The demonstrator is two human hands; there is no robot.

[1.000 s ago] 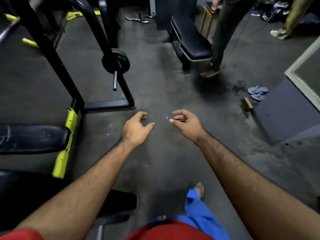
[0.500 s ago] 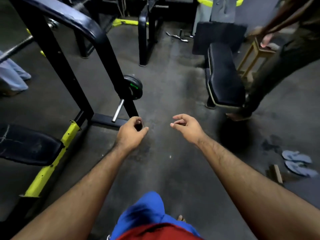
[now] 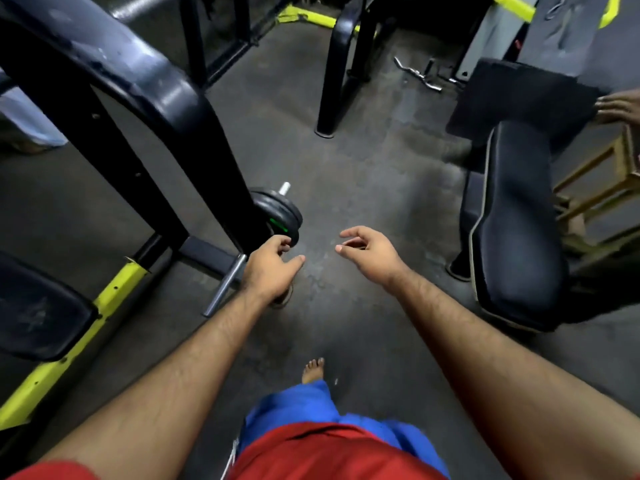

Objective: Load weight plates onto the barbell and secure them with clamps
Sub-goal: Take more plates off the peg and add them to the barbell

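Two round black weight plates [image 3: 282, 216] sit on the rack peg, none loaded. My left hand [image 3: 270, 268] reaches them, right hand [image 3: 367, 251] beside; both loose, holding nothing.

I see a rough, matt grey floor [image 3: 346, 174], stained and worn, under a glossy black painted metal rack [image 3: 145, 98]. The weight plates [image 3: 280, 211] look like matt black rubber on a bright polished steel peg [image 3: 227, 284]. The bench [image 3: 516, 230] has smooth, slightly shiny black vinyl padding, and the stool [image 3: 602, 188] beside it is bare wood.
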